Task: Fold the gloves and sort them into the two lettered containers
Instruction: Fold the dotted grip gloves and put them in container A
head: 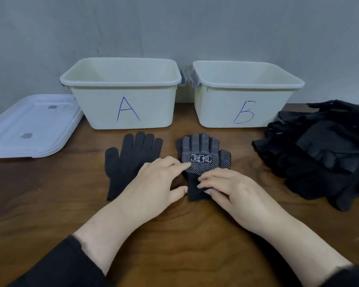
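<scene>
Step in hand: squaring up the dotted glove (203,156) on the surface (174,235) before folding it, as I judge it.
Dotted glove: lies flat, dots and printed label up, fingertips pointing far toward container B (245,94), cuff nearest the person.
Plain glove (129,160): flat just left of the dotted one, in front of container A (122,92), partly under the left wrist.
Left hand (153,183): fingers straight and slightly spread, tips pressing the dotted glove's left palm edge, thumb near the cuff.
Right hand (226,191): fingers curled over the cuff and seemingly pinching it; the thumb is hidden.
Containers: both open; nothing visible inside from this angle.
Unsorted pile (323,158): black gloves heaped at the right.
Lid (31,127): lying at the far left.
How to do it well: keep the left fingertips pinning the palm so the knit cannot slide, smooth the cuff flat, then fold along one clean line and press the crease before lifting.
</scene>
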